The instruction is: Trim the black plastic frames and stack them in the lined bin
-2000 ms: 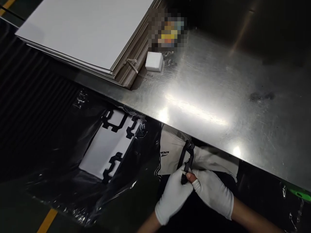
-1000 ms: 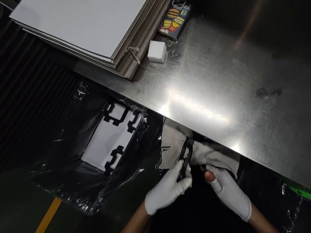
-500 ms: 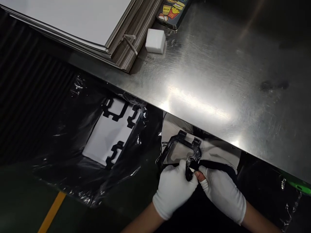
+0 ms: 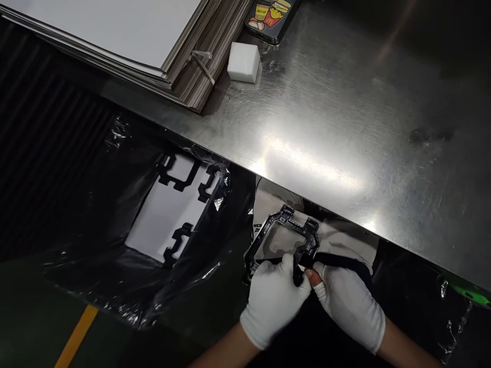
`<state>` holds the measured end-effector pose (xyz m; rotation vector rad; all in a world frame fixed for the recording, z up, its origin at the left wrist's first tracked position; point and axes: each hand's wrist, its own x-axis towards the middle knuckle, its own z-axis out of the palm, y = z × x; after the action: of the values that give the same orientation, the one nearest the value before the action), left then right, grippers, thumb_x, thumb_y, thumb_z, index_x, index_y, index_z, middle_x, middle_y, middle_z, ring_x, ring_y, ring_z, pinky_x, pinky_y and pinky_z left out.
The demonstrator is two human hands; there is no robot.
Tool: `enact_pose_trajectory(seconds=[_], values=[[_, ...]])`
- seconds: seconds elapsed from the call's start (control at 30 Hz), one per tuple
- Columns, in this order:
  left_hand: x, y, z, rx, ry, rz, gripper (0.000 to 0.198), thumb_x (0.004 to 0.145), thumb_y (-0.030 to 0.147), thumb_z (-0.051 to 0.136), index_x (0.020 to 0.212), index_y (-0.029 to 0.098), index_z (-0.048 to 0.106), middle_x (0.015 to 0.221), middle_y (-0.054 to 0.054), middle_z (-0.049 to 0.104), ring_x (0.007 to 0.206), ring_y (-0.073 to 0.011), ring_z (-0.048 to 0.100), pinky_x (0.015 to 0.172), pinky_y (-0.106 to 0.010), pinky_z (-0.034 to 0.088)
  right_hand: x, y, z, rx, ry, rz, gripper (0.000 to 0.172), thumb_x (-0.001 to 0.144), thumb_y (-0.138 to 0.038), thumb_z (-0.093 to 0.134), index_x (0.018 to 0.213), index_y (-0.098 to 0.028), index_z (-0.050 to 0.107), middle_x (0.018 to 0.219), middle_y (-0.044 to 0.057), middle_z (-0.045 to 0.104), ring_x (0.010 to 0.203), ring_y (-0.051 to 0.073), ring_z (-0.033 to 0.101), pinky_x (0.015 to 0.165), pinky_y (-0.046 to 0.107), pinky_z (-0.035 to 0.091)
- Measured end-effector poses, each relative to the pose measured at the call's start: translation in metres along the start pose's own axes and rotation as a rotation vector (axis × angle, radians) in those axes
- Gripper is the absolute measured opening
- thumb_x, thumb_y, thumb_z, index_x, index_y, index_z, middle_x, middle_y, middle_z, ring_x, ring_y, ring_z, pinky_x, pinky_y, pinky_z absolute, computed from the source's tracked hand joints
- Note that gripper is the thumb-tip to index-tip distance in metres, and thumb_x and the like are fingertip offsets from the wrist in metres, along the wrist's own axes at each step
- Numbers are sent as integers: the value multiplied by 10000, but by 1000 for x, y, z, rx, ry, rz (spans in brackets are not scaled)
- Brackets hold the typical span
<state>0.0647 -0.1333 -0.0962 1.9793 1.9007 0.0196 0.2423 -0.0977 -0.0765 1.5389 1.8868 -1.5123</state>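
Below the table edge, a black frame-like part (image 4: pixel 264 230) with tabs and small holes is tilted up over a person's lap. My left hand (image 4: pixel 274 301), in a white glove, grips its lower side. Close against it, my right hand (image 4: pixel 347 301) is closed, with a bare thumb sticking out of its white glove at the frame's lower right corner. A small pale bit shows between the two hands; whether the right fingers pinch it or the frame is hidden.
A black plastic bag (image 4: pixel 103 245) lies open at the left, holding a white sheet (image 4: pixel 161 220) and several similar black frames (image 4: pixel 178 240). On the metal table (image 4: pixel 345 112) are a white foam block (image 4: pixel 243 62), a phone (image 4: pixel 270 23) and a stack of boards (image 4: pixel 115 30).
The black frame has tilted slightly, so more of its detailed face catches the light. Both hands keep nearly the same place and hold. The view has shifted a little.
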Motion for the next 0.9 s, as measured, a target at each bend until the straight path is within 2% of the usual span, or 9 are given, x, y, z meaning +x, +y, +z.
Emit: enact_pose_trajectory(seconds=[0.2,0.4,0.5,0.63,0.7,0.73,0.83,0.9], values=[[-3,-2,4,33,-17,-21,275,888,476,673,784,222,655,526,-45,647,537,-293,679,581,-399,481,1,-5,1,3,-45,82,528,1159,-542,312,1024,-224,711,857,76,796,744,244,770,631,319,446],[-3,-2,5,69,26,-19,337,931,468,637,705,216,641,508,-49,640,488,-275,664,561,-389,449,3,-5,4,54,-45,106,609,1161,-573,239,969,-209,689,819,97,779,686,226,748,618,306,483],[-3,1,5,65,22,-46,343,946,467,626,706,222,633,502,-53,636,482,-283,658,551,-387,431,5,0,5,101,-4,73,652,1151,-622,212,970,-214,687,806,85,771,681,223,735,625,311,489],[-2,-1,6,3,-50,-100,339,987,474,584,789,211,665,557,-76,672,538,-316,680,589,-399,429,4,11,1,231,20,15,687,1118,-724,223,913,-226,650,786,50,729,670,203,680,657,318,508],[1,-6,4,-156,-109,-163,407,1046,491,501,779,219,645,577,-77,667,565,-303,674,615,-392,425,1,18,-4,336,-15,-9,657,1106,-745,260,869,-238,605,755,17,676,657,187,636,673,316,526],[3,-10,0,-304,-146,-211,452,1068,513,462,759,225,623,593,-73,663,578,-286,667,619,-380,424,-1,20,-7,384,-27,-19,634,1106,-742,281,861,-243,587,751,6,653,665,183,622,688,315,538],[11,-22,-16,-901,-256,-472,644,1094,667,313,710,229,590,536,-37,596,486,-215,578,547,-327,403,-7,24,-15,482,-14,-45,545,1126,-686,322,930,-259,597,793,-8,628,720,182,615,754,320,565],[18,-27,-30,-1187,-265,-636,767,1076,763,223,708,218,619,438,-5,515,391,-174,474,499,-302,375,-7,21,-18,495,16,-92,498,1141,-640,332,960,-266,607,828,-6,640,754,185,628,793,323,571]])
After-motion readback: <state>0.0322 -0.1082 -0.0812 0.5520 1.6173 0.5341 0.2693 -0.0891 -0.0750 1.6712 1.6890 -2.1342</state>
